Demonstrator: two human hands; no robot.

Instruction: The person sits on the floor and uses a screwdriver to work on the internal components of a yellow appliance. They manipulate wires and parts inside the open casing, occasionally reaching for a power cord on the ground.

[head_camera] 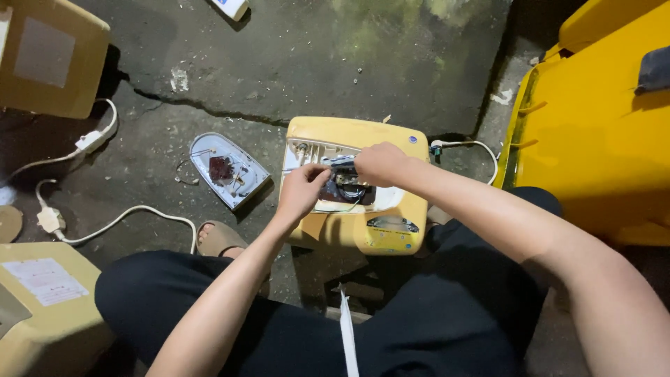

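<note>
Item: yellowed appliance housing [363, 230], on cracked concrete floor [293, 63] between the seated person's knees, its front opening exposing internal parts [345, 190].

Left hand [301, 190]: fingers curled narrow, pinching something small at the opening's left edge; what it is cannot be told.

Right hand [379, 163]: fingers closed over the opening's top, apparently gripping a dark part.

Nearby: 1 detached grey cover plate [229, 169] to the left; white cord with plug [50, 220]; yellow bin [600, 132] at right.

Makeshift repair spot: cracked concrete floor [314, 63], opened yellowed appliance housings [52, 56], loose cords [118, 222] were seen.
</note>
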